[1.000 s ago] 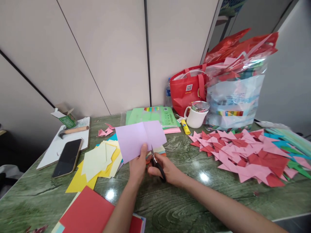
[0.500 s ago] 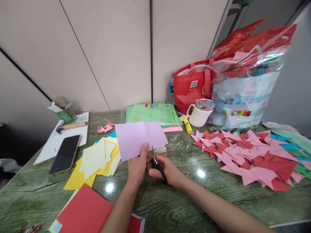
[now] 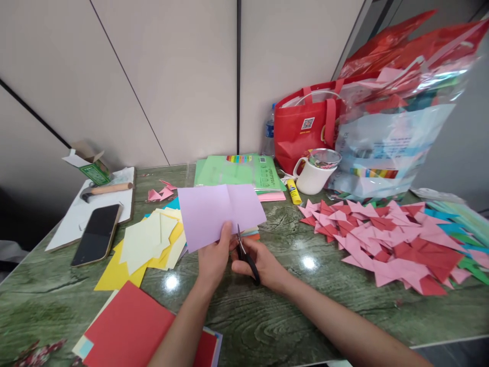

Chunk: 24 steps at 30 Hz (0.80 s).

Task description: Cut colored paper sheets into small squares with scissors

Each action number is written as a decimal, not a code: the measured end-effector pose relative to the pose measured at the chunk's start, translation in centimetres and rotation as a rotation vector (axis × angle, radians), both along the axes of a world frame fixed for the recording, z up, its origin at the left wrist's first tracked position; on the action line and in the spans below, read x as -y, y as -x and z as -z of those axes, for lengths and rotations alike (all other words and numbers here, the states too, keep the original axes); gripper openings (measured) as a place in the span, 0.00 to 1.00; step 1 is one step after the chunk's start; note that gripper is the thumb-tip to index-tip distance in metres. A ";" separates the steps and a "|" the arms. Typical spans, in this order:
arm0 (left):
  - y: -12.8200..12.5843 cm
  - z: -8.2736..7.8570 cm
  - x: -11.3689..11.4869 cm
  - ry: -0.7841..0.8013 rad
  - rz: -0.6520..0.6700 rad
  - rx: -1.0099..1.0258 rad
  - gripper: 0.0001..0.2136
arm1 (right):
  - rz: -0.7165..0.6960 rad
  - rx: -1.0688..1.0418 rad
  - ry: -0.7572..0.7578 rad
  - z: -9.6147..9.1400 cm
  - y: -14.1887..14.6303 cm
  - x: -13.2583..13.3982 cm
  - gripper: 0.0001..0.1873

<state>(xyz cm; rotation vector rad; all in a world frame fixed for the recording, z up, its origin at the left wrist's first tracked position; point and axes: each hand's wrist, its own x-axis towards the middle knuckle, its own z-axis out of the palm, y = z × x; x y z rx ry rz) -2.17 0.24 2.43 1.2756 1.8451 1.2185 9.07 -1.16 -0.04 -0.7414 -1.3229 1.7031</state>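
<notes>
A sheet of purple paper (image 3: 204, 214) with a crease down its middle is held up over the table. My left hand (image 3: 214, 257) grips its lower edge, thumb on the front. In my right hand (image 3: 262, 260) is a pair of black-handled scissors (image 3: 248, 260), the blades pointing up at the paper's lower edge beside my left thumb. Whether the blades are in the paper I cannot tell. Behind and left of the paper lie cream sheets (image 3: 147, 239) over yellow paper (image 3: 122, 272). A stack topped with red paper (image 3: 130, 323) sits near my left forearm, which partly covers it.
Pink and red folded paper pieces (image 3: 393, 239) are heaped on the right. Along the back stand a white mug (image 3: 311, 178), a yellow glue stick (image 3: 294, 191), a red bag (image 3: 301, 132) and green packs (image 3: 237, 171). A phone (image 3: 97, 234) and hammer (image 3: 110, 188) lie left.
The camera view has shifted slightly, so the things on the table sit a little higher in the picture. Both hands keep their hold on the purple paper and the scissors.
</notes>
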 end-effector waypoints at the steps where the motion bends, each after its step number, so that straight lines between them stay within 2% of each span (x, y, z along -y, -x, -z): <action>1: 0.0 0.0 0.0 -0.008 -0.004 0.000 0.18 | -0.001 0.006 0.000 0.0 0.0 0.0 0.24; 8: 0.1 0.3 0.1 -0.012 -0.001 0.026 0.19 | 0.000 0.040 -0.023 0.0 -0.2 0.0 0.22; 17: 0.0 0.0 0.3 0.055 -0.031 -0.010 0.21 | -0.023 0.002 0.005 0.3 -0.4 0.0 0.24; 24: -0.1 0.0 0.4 0.032 -0.030 0.010 0.20 | -0.010 0.029 0.017 0.0 -0.3 0.1 0.26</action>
